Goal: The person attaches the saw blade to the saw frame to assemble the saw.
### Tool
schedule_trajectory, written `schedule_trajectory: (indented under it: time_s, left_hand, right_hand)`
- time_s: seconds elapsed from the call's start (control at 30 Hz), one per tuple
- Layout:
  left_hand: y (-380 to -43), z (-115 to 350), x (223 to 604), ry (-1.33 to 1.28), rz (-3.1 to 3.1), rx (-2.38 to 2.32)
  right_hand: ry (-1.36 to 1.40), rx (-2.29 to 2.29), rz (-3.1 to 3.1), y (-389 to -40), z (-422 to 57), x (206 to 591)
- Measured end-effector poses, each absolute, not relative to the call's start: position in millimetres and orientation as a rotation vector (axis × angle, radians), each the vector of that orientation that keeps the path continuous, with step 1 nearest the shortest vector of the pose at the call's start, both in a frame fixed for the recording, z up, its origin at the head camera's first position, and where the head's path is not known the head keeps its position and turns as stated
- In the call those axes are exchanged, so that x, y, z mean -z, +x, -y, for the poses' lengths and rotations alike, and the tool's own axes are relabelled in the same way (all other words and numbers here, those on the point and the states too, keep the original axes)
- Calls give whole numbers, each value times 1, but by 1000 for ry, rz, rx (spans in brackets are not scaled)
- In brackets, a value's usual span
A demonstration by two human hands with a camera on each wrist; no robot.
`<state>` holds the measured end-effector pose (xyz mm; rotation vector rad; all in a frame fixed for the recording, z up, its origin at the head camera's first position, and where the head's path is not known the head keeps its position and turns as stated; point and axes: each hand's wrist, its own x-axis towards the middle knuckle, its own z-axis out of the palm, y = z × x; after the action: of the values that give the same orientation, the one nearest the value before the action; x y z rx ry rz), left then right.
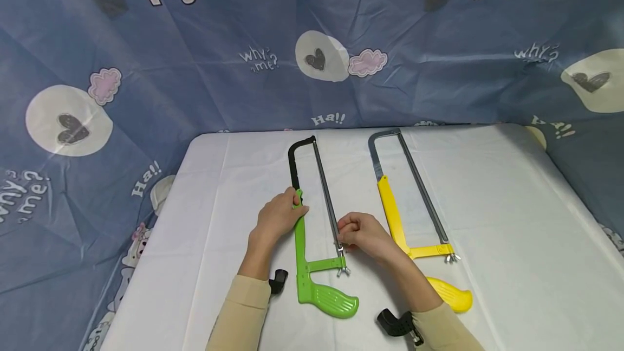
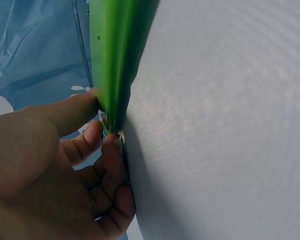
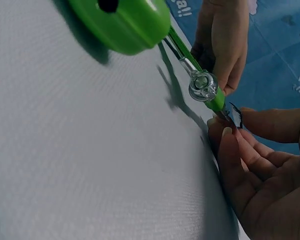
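Observation:
A green hacksaw (image 1: 301, 242) with a black front bow lies on the white table, its handle (image 1: 333, 301) towards me. My left hand (image 1: 278, 215) pinches the upper end of its green frame between thumb and fingers; the left wrist view shows that frame (image 2: 117, 50) close up. With thumb and fingertips my right hand (image 1: 368, 234) pinches the grey blade (image 1: 325, 188) near its lower end, just above the wing nut (image 1: 343, 272). In the right wrist view the wing nut (image 3: 203, 85) stands in front of those fingertips. The blade spans the frame from bow to wing nut.
A yellow hacksaw (image 1: 394, 210) lies to the right, its blade (image 1: 424, 194) fitted and a wing nut (image 1: 452, 258) at its corner. My right forearm crosses over its lower part. A blue printed cloth (image 1: 273, 4) hangs behind the white table (image 1: 526, 221).

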<state>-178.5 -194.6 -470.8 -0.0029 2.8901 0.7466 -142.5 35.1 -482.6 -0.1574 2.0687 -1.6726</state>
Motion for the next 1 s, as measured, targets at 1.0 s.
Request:
schedule_trajectory:
  time_s: [1.0]
  left_hand:
    - [-177, 193, 470, -19, -2881, -738]
  right_hand:
    - [-156, 1499, -2309, -139, -34, 487]
